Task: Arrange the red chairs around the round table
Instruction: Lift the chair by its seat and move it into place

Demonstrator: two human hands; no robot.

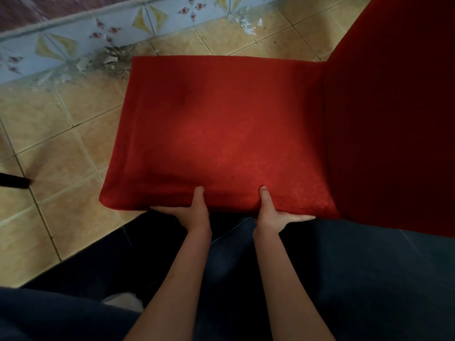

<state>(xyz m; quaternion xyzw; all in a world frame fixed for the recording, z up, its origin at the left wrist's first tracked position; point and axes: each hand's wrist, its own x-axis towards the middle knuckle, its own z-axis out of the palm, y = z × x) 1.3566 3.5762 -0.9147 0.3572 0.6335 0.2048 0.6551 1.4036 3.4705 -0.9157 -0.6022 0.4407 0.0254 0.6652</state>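
A red chair [221,134] fills the middle and right of the frame, its seat lying flat with the long axis running left to right and its backrest rising dark along the right edge. Both hands hold the seat's near edge at lower centre: the left hand [189,212] has its thumb on top of the cushion and its fingers tucked beneath, and the right hand [273,215] grips the same way just beside it, so each grip is closed on the seat rim. The chair lies directly ahead of both hands, with the right hand nearer the backrest. Beneath it is the tan tiled floor [49,134], and a patterned blue skirting tile [73,43] runs across the upper left. The round table is not in view, so which way the chair must travel cannot be told. No containers show. The chair is probably being carried or dragged.
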